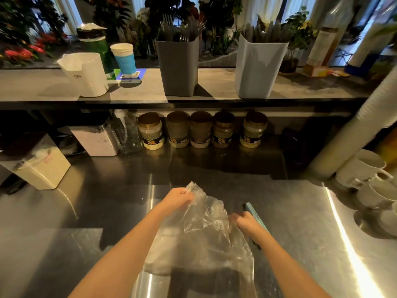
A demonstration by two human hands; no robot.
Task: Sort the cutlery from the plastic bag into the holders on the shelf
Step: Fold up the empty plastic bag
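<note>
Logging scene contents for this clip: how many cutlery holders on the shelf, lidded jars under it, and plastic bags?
Cutlery holders: 2 (dark grey, pale blue)
Lidded jars: 5
Plastic bag: 1
Total: 8

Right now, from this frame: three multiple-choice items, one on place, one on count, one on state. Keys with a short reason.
1. Where is the plastic bag?
A) inside a holder
B) on the steel counter
C) hung on a hook

2. How many labelled jars stand in a row under the shelf?
A) three
B) eight
C) five

3. What is the left hand doing?
A) gripping the bag's top edge
B) lying flat on the counter
C) holding a mug

Answers:
1 B, the bag's lower part rests on the counter in front of the person.
2 C, five lidded jars line up below the shelf.
3 A, its fingers are curled round the gathered plastic.
</note>
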